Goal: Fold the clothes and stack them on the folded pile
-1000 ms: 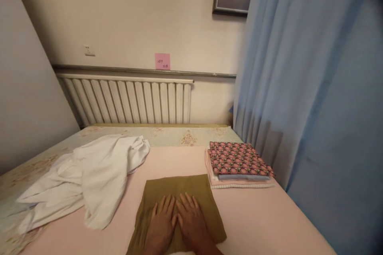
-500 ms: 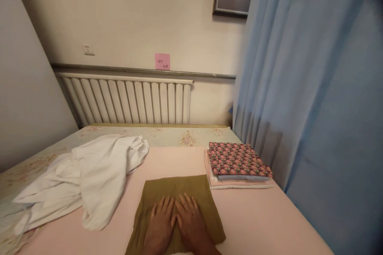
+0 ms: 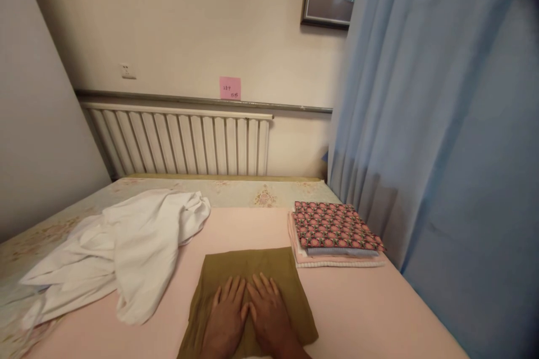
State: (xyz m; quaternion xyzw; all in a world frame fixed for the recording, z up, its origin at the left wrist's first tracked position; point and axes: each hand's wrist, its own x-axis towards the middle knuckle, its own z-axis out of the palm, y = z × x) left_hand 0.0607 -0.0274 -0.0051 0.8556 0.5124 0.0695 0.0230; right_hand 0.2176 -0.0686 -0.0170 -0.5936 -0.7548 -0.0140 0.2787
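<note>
An olive-brown folded cloth (image 3: 252,261) lies on a pink sheet at the front middle of the bed. My left hand (image 3: 225,314) rests flat on it, fingers stretched out and pointing away from me. Beside it, my right hand (image 3: 269,308) also presses flat on the cloth with its fingers slightly apart. The two thumbs meet or nearly meet. The cloth's near edge runs under my hands and out of the picture.
A crumpled white cloth (image 3: 143,247) lies on the left. A stack of folded fabrics topped by a red patterned piece (image 3: 332,225) sits at the right. Behind the bed stands a radiator (image 3: 189,143); a blue curtain (image 3: 387,95) hangs along the right side.
Both hands stay flat in the same place on the olive-brown cloth. Only the camera view has shifted very slightly.
</note>
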